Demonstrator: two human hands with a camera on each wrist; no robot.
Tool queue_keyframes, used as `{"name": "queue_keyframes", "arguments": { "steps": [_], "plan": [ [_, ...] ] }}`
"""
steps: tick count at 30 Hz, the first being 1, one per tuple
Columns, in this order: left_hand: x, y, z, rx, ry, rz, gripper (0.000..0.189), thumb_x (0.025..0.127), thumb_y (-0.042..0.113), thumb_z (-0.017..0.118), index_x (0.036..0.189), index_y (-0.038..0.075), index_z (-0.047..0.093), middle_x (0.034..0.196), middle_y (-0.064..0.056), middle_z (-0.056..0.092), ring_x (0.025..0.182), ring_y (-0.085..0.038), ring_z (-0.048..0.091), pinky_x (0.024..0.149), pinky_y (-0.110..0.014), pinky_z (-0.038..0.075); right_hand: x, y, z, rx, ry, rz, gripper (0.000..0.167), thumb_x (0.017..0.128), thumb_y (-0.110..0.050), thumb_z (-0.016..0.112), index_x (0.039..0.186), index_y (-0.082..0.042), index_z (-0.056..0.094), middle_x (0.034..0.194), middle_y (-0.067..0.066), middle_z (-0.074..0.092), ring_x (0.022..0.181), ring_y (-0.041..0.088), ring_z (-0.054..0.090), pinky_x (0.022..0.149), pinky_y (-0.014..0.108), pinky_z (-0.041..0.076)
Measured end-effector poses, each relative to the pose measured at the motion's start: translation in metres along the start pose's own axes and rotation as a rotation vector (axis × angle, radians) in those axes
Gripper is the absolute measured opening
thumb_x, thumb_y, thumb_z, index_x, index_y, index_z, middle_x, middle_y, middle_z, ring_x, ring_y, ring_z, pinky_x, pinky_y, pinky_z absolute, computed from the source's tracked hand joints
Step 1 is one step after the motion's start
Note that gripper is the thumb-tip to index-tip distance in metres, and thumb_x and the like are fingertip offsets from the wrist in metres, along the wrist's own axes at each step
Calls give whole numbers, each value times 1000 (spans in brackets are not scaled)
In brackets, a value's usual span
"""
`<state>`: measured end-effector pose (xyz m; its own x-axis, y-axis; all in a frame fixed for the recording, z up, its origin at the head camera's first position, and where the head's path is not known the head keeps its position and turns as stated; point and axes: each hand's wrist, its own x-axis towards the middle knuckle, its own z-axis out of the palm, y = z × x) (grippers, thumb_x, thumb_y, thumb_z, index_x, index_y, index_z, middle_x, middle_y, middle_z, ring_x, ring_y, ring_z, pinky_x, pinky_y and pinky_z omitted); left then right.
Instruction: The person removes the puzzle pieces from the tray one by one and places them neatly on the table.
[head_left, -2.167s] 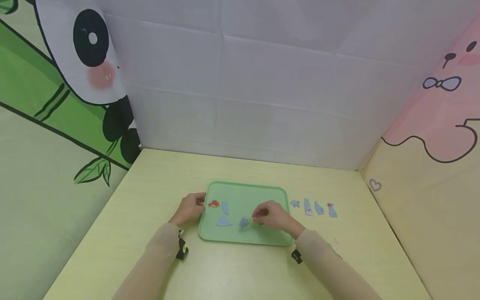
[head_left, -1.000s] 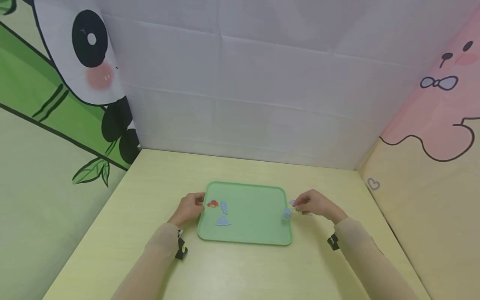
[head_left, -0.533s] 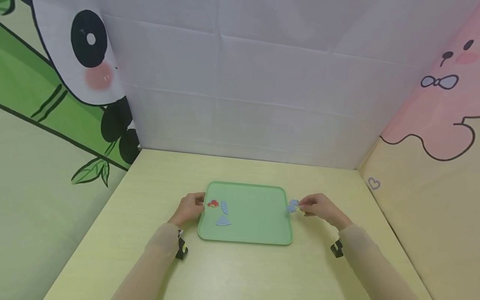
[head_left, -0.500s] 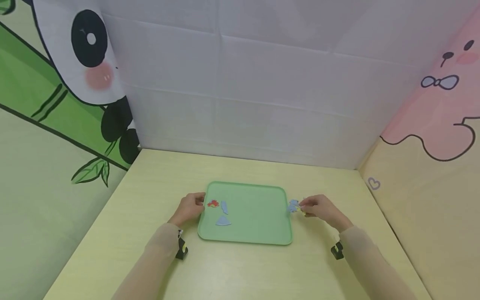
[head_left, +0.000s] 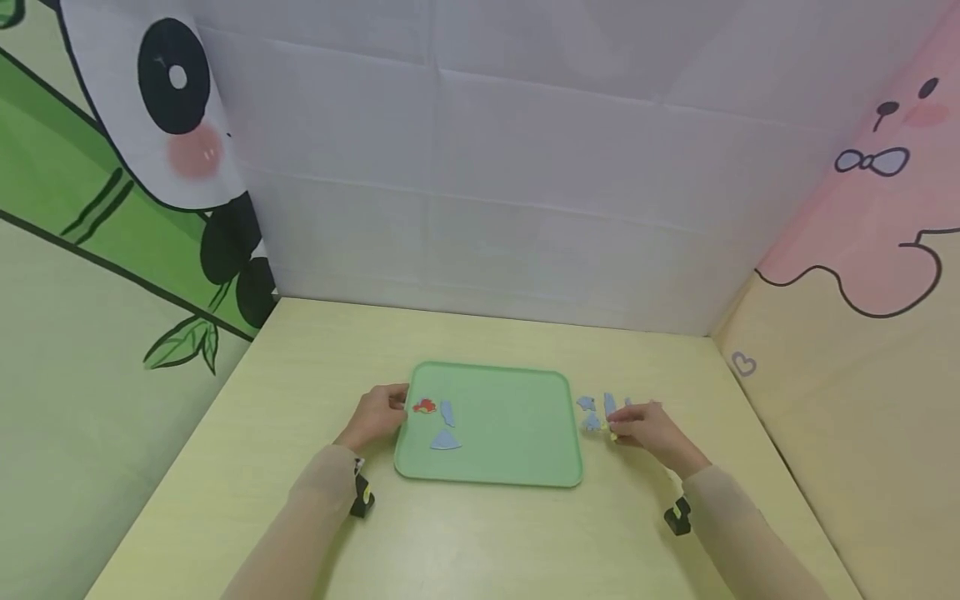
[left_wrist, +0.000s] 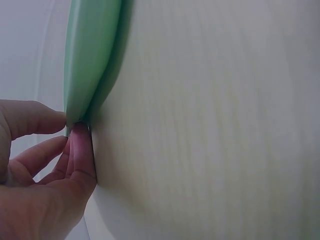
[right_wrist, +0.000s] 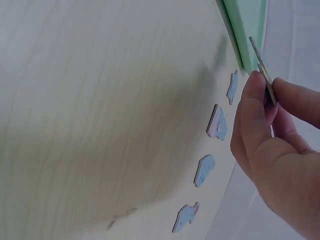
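Green tray [head_left: 495, 429] pinched by left hand [head_left: 372, 417], right hand [head_left: 651, 432] pinching flat piece [head_left: 592, 422] (print blurred)

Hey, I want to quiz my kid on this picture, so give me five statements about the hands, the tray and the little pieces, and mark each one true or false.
1. The left hand holds the edge of the green tray. True.
2. The right hand is empty. False: it pinches a flat piece.
3. Inside the tray lie one red piece and two bluish pieces. True.
4. The red piece is the farthest of those three from the left hand. False: it is the nearest.
5. The right wrist view shows four loose pieces lying on the table. True.
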<state>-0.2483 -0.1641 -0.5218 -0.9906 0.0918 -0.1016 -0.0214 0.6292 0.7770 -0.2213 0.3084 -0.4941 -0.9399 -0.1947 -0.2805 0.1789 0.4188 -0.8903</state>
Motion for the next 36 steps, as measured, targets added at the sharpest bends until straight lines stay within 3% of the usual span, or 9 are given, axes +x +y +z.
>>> {"name": "queue_keyframes", "arguments": {
  "steps": [7, 15, 24, 36],
  "plan": [
    [1, -2, 1, -6, -4, 0, 58, 76, -5, 55, 133, -8, 49, 111, -17, 62, 94, -25, 58, 75, -34, 51, 0, 8, 9, 23, 49, 77, 25, 88, -3, 63, 108, 12, 61, 103, 18, 61, 88, 26, 64, 78, 35, 53],
    [3, -4, -1, 0, -8, -3, 59, 75, -4, 56, 134, -7, 50, 111, -16, 62, 95, -26, 58, 76, -35, 51, -2, 15, 21, 52, 92, 91, 18, 86, 0, 63, 99, 13, 61, 92, 17, 63, 77, 25, 65, 73, 36, 55],
    [1, -5, -2, -11, -6, -8, 59, 75, -4, 55, 134, -6, 50, 111, -16, 62, 94, -25, 58, 75, -35, 51, 0, 15, 41, -217, 154, 130, 8, 82, -6, 70, 80, 0, 65, 71, 8, 65, 62, 20, 64, 58, 32, 55],
    [1, -6, -2, -4, -7, -9, 58, 76, -3, 55, 134, -7, 50, 110, -15, 62, 93, -24, 58, 75, -35, 51, -1, 5, 45, -367, 139, 142, 14, 82, -15, 71, 75, -5, 65, 67, 4, 64, 61, 17, 62, 58, 30, 54]
  ]
}}
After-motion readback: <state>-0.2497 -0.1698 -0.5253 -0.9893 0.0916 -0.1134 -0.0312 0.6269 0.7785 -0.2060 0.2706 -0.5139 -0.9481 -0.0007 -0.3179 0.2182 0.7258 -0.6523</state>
